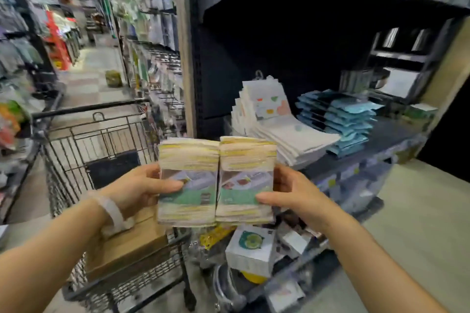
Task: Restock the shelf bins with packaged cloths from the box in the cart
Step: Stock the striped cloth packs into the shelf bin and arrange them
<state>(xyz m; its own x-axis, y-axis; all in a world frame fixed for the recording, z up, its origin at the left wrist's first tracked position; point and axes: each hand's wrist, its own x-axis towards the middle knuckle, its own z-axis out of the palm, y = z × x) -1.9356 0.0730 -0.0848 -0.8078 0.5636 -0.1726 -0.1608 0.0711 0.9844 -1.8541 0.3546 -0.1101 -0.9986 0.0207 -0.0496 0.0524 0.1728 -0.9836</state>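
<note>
Two thick stacks of packaged cloths, cream and yellow with green labels, are held side by side in mid-air. My left hand grips the left stack and my right hand grips the right stack. Below my left wrist a brown cardboard box sits in the black wire cart. Ahead on the dark shelf lie white packaged cloths in a fanned pile and blue packaged cloths stacked beside them.
Lower bins under the shelf hold mixed small boxes, among them a white box with a green and yellow logo. An aisle with hanging goods runs off to the left. A wooden upright borders the shelf. Pale floor shows at the right.
</note>
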